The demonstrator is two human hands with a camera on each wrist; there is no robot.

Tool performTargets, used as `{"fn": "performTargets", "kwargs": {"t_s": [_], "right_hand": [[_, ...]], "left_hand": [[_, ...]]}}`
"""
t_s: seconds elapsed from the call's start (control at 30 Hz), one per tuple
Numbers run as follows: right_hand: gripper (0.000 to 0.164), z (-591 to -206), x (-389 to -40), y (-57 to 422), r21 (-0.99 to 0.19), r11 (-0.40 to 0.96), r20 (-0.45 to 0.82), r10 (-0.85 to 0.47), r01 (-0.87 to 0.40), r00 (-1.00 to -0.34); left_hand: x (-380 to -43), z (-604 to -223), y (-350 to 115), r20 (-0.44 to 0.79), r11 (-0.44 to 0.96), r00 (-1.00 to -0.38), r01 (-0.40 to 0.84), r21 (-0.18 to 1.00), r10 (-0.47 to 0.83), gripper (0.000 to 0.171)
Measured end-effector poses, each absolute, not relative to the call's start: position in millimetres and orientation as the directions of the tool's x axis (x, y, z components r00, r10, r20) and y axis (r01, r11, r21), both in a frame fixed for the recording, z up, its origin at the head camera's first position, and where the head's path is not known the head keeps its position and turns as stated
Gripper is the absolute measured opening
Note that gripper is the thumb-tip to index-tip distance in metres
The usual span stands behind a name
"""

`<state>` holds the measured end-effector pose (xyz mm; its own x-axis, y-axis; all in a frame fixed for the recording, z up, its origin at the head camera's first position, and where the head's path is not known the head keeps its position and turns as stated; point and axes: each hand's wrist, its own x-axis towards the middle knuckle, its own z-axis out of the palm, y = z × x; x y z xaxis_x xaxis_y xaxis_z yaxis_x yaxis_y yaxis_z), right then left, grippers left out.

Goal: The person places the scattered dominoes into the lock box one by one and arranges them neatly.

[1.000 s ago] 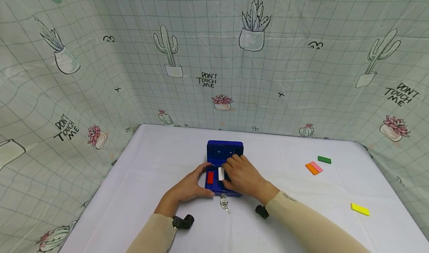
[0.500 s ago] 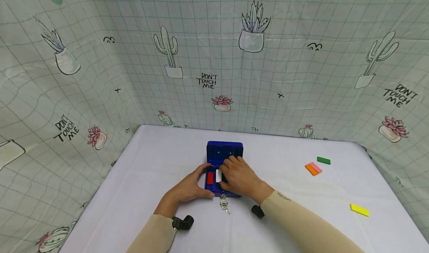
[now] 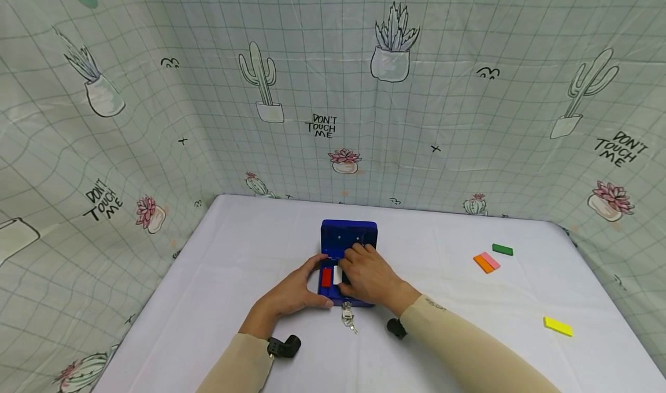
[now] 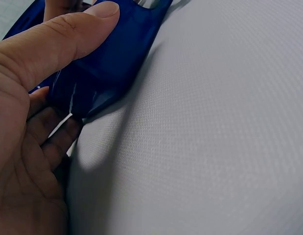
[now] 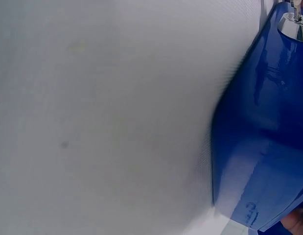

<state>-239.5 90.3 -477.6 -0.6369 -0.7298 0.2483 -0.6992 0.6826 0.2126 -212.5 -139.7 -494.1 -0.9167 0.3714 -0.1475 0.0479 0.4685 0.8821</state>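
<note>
A small blue metal cash box (image 3: 330, 235) stands on the table with its lid raised. My left hand (image 3: 293, 289) holds the box's left side, thumb on the front rim, fingers at the back corner; the left wrist view shows the thumb (image 4: 87, 29) lying on the blue wall. Inside the box a red block (image 3: 326, 277) lies at the left. Beside it, a white block (image 3: 337, 275) is pinched in my right hand (image 3: 370, 274), whose fingertips are partly hidden. Keys (image 3: 348, 318) hang from the lock at the front.
To the right on the white tablecloth (image 3: 437, 347) lie an orange block (image 3: 483, 264), a pink block (image 3: 491, 260), a green block (image 3: 502, 249) and, nearer, a yellow block (image 3: 558, 326). A patterned cloth (image 3: 302, 75) hangs behind the table.
My right hand has moved left inside the box, bringing the white block close to the red one. My left hand has stayed on the box.
</note>
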Motion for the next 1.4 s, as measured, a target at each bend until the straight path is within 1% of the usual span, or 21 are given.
{"fn": "performTargets", "kwargs": {"t_s": [0.53,1.07,1.4], "right_hand": [[0.047,-477.5,-240.8,87.6,0.211,0.663,0.21,-0.749,-0.718,-0.629],[0.047,-479.7,-242.8,87.0,0.221,0.653,0.211,-0.757,-0.724,-0.619],[0.046,-479.3,-242.2,86.6,0.221,0.654,0.192,-0.757,-0.724,-0.625]], "left_hand": [[-210.9,-494.2,-139.9,-0.145,0.452,-0.915,0.045,0.891,0.377,0.11],[-211.5,-492.7,-139.9,-0.154,0.445,-0.911,0.036,0.895,0.383,0.109],[-211.5,-493.8,-139.9,-0.152,0.447,-0.911,0.038,0.894,0.382,0.109]]}}
